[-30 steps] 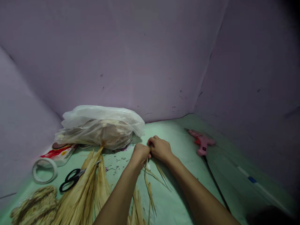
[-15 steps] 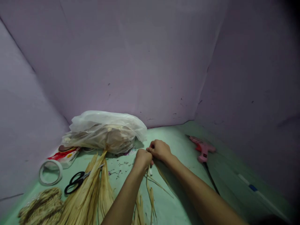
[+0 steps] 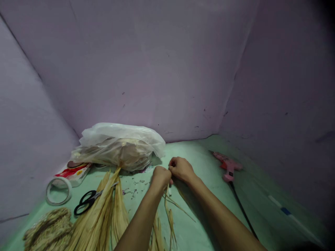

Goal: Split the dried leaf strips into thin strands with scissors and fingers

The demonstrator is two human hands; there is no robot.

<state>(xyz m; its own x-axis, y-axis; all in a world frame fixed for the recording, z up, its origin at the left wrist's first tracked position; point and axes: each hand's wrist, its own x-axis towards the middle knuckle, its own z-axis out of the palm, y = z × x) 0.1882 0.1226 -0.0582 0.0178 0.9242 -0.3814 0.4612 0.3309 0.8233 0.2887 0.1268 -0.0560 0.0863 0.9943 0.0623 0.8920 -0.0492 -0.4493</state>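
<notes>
My left hand [image 3: 161,177] and my right hand [image 3: 181,169] are close together over the green table, both with fingers curled in. Dry straw-coloured fibre strips [image 3: 170,219] hang down from between them. The exact grip is hidden behind my knuckles. Left of my forearm lies a large bundle of dry leaf strips [image 3: 96,223]. Scissors with black handles [image 3: 85,203] rest beside that bundle, their blades partly under the strips. A coil of braided fibre [image 3: 49,230] sits at the lower left.
A white plastic bag [image 3: 123,144] with dry material lies against the back wall. A roll of white tape [image 3: 59,191] leans by a red and white packet [image 3: 75,174]. At right lies a pink glue gun [image 3: 227,165] with a black cord. Small scraps litter the green table [image 3: 193,146].
The view has shifted slightly, so everything sits a little further right. My hands stay together on the fibre strips, with the right one's fingers slightly moved.
</notes>
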